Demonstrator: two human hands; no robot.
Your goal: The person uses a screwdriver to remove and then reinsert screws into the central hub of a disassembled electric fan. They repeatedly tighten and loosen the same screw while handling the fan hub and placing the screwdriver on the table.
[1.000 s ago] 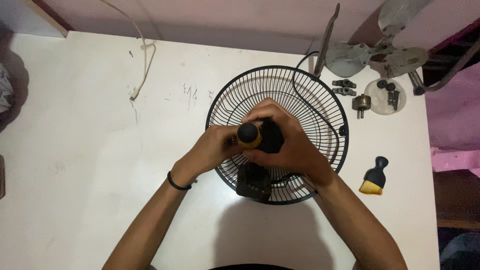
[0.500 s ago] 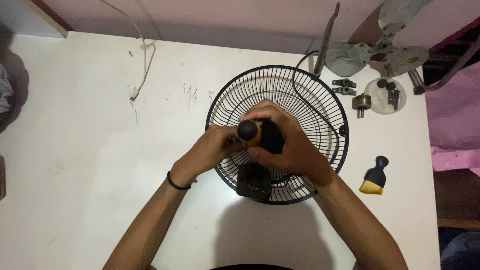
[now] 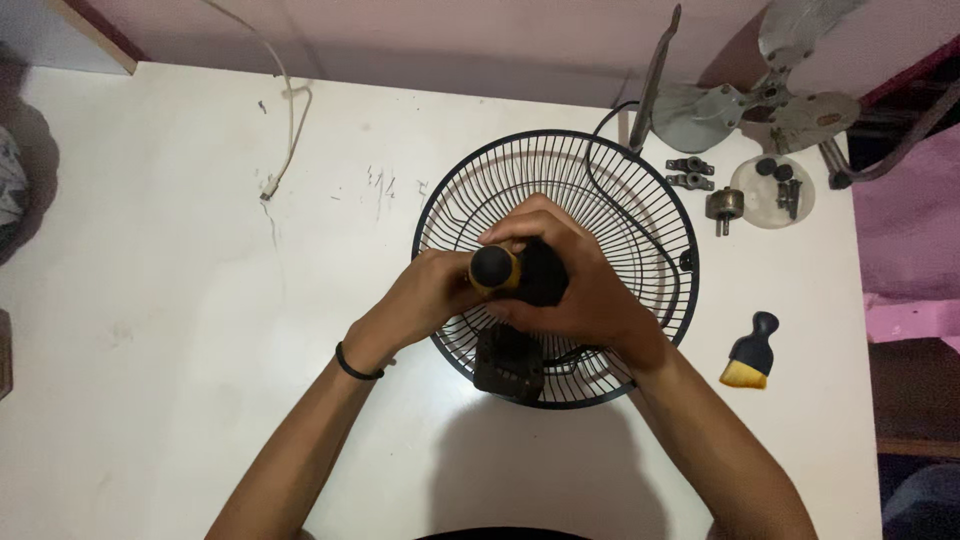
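Both of my hands are over the middle of the black wire fan guard (image 3: 640,190), which lies flat on the white table (image 3: 150,330). My left hand (image 3: 425,295) is wrapped around the yellow-and-black screwdriver handle (image 3: 493,268), holding it upright with its round black cap pointing up at the camera. My right hand (image 3: 575,280) is curled tight over the dark motor housing (image 3: 545,275) at the hub, fingers closed across its top, right beside the handle. Just below the hands, a dark block (image 3: 508,365) sits at the guard's near rim. Off to the right, well apart, a small black brush with yellow bristles (image 3: 750,352) lies on the table. At the top right I see grey fan blades (image 3: 760,105), with small metal parts (image 3: 722,205) and a pale round dish (image 3: 772,190) just beneath them.
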